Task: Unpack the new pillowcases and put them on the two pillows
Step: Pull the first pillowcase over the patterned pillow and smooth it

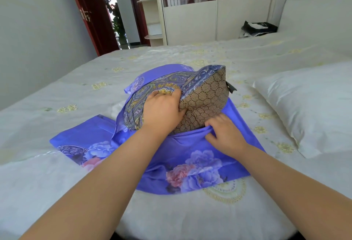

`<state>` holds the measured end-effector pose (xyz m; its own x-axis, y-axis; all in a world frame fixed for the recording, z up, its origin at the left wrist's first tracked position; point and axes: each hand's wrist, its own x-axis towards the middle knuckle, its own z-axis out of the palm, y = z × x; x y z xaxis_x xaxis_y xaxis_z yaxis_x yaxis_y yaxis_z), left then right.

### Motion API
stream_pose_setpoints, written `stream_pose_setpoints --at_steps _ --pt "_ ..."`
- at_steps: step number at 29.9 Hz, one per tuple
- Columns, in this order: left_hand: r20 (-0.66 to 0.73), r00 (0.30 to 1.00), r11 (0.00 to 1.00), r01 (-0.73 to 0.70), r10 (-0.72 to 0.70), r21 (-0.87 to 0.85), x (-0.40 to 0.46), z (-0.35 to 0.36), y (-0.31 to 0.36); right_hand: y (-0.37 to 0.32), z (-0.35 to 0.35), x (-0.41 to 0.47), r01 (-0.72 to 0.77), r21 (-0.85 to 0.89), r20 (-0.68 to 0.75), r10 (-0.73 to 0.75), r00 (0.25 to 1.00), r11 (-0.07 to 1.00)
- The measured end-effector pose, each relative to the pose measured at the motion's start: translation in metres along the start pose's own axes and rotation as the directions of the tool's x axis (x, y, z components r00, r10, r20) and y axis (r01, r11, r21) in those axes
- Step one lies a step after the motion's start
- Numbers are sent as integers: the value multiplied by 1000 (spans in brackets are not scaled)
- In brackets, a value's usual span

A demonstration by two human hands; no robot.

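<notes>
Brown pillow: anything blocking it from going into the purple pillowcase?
Nothing visible. The left hand presses the brown pillow down; the right hand pinches the purple pillowcase edge at the pillow's near end. How far the opening gapes is hidden.

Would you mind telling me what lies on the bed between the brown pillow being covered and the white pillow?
In the head view, only bare bedspread lies between the brown pillow and the white pillow.
</notes>
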<state>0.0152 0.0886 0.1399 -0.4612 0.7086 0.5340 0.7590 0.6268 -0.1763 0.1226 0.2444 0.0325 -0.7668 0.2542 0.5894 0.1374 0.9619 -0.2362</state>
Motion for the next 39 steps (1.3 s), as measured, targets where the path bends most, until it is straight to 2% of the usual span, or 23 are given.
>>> stream_pose_setpoints --at_steps 2,4,8,11,14,16,19,21,22,23,25,26,28,29,30,32,35,38,39 --pt "38 999 1000 -4 4 23 4 -1 4 -1 -9 3 -3 35 -19 3 1000 999" --pt "93 996 1000 10 -10 4 11 -5 9 -9 -19 5 59 -18 -160 -61 985 998" --pt "296 953 990 99 -65 -102 21 -4 7 -30 -38 13 237 -141 -409 -275 870 961" --pt "434 901 973 82 21 -217 22 -13 9 -32 -51 18 271 -233 -483 -353 801 934" --pt "573 806 943 59 148 -326 15 -30 16 -28 -57 15 259 -328 -520 -403 753 908" --pt "634 747 906 104 202 -411 10 -36 14 -32 -59 14 258 -369 -540 -432 722 893" --pt "649 706 821 170 284 -544 -1 -49 3 -42 -62 14 359 -315 -438 -470 767 879" --pt "665 679 721 287 312 -631 -9 -53 -3 -44 -66 14 315 -314 -341 -416 843 896" --pt "645 698 692 298 312 -657 -15 -51 -5 -45 -68 13 264 -309 -312 -359 880 914" --pt "589 752 704 246 295 -666 -22 -47 -7 -47 -69 12 207 -280 -288 -287 913 937" --pt "319 922 857 -28 221 -514 -40 -27 -9 -49 -69 11 68 -187 -261 -116 958 980" --pt "161 970 913 -105 181 -395 -51 -20 -8 -52 -70 11 28 -165 -241 -67 968 986" --pt "-49 998 965 -51 40 -257 -68 -12 -3 -57 -74 12 -28 -193 -143 0 990 981" --pt "-87 996 971 3 -24 -237 -73 -10 -2 -58 -77 13 -67 -202 -40 61 997 977" --pt "-93 994 973 38 -61 -229 -75 -9 0 -57 -78 14 -105 -185 76 121 990 977" --pt "-84 995 978 45 -63 -202 -73 -6 2 -52 -81 16 -160 -64 205 170 964 985" --pt "30 999 981 -38 45 -189 -64 -7 2 -41 -88 21 -234 87 387 184 904 968" --pt "197 971 951 -70 134 -302 -58 -14 0 -40 -91 22 -266 210 489 135 862 941" --pt "250 958 958 -71 143 -277 -56 -17 1 -39 -88 21 -270 243 481 126 867 932"
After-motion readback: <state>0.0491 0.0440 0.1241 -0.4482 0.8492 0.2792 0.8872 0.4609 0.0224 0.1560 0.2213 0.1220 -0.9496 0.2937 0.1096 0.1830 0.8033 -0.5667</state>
